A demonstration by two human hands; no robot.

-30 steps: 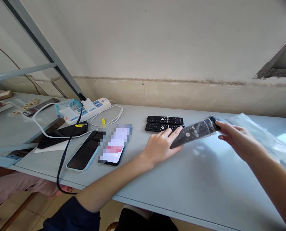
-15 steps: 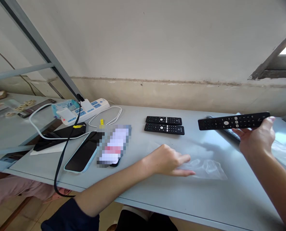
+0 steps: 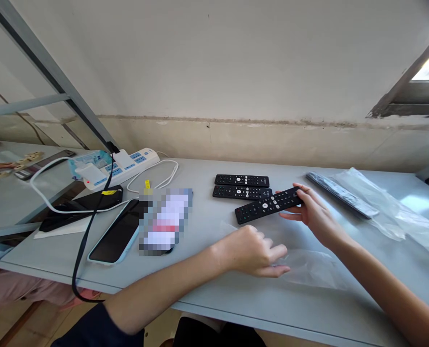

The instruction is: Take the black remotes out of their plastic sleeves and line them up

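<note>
Grey counter (image 3: 214,289) stands against a plain wall. Right hand (image 3: 314,214) grips a bare black remote (image 3: 268,206) by its end, held at an angle just in front of two unwrapped remotes (image 3: 241,186) lying side by side. Left hand (image 3: 254,250) rests loosely curled, fingers flat on an empty clear sleeve (image 3: 312,270). Judged progress: three remotes are out of their wrapping; a wrapped remote (image 3: 341,195) near loose plastic bags (image 3: 398,212) at far right remains. Phones (image 3: 116,231) and a power strip (image 3: 127,161) lie at left.
</note>
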